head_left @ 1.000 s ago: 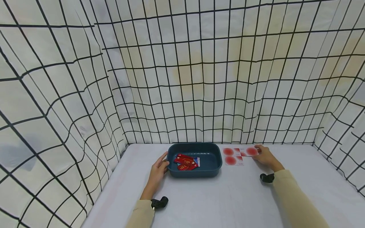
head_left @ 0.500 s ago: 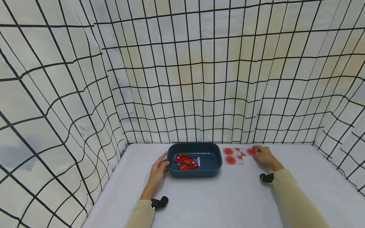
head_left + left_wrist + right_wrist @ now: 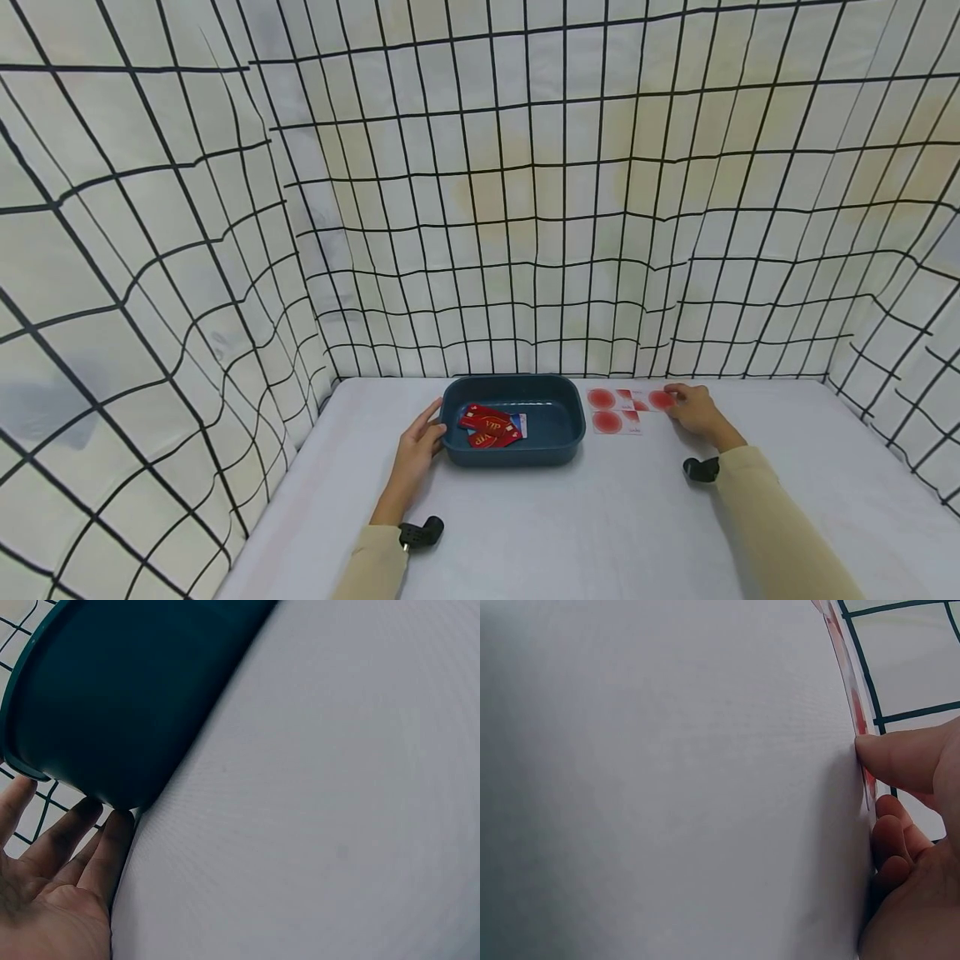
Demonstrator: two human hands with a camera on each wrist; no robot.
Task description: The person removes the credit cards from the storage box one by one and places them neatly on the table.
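A dark teal plastic bin (image 3: 512, 457) stands on the white table; red VIP cards (image 3: 491, 421) and a blue-white one lie inside, to its left. My left hand (image 3: 414, 454) touches the bin's left end with fingers extended; in the left wrist view those fingertips (image 3: 91, 804) rest against its wall. Right of the bin, white cards with red discs (image 3: 607, 422) lie flat, edge to edge. My right hand (image 3: 699, 414) pinches the rightmost red-and-white card (image 3: 657, 401) at its right end, thumb (image 3: 892, 757) at the near edge. Its other fingers are curled, and the index finger is partly hidden.
A black wire grid (image 3: 480, 267) over white sheeting rises behind the table and along both sides. The white tabletop (image 3: 570, 525) stretches in front of the bin and between the forearms. Each wrist wears a black camera (image 3: 701, 470).
The right hand has shifted slightly left along the rightmost card, and that card sits marginally closer to its neighbours. The left hand and bin stay in place.
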